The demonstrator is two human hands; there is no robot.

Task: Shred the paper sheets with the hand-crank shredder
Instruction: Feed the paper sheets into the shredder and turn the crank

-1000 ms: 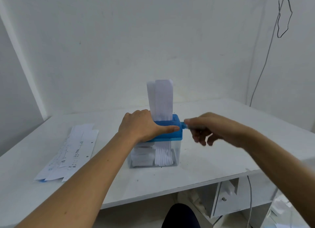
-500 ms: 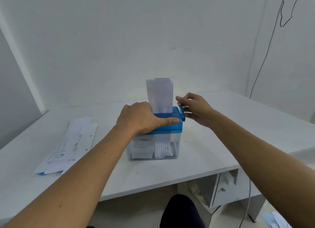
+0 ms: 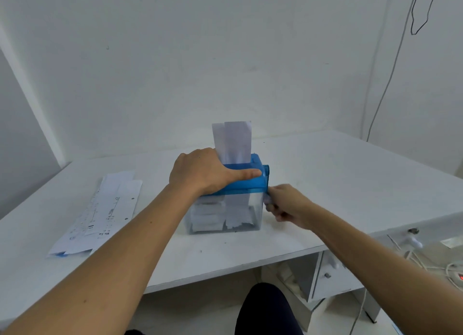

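A small hand-crank shredder with a blue top [image 3: 246,184] and a clear bin [image 3: 254,218] stands mid-table. White paper strips [image 3: 233,141] stick upright out of its slot, and shredded paper lies in the bin. My left hand [image 3: 203,171] presses down on the blue top, thumb stretched along its front edge. My right hand [image 3: 285,205] grips the crank handle at the shredder's right side, low beside the bin; the handle is mostly hidden in my fingers and blurred.
A stack of printed paper sheets [image 3: 100,214] lies on the white table [image 3: 325,179] to the left. A drawer unit [image 3: 328,274] sits under the table's right end, with cords on the floor. A cable [image 3: 390,66] hangs down the right wall.
My right hand swung the crank from the top of the shredder down to beside the bin. The paper strips stand lower in the slot. My left hand stayed on the top.
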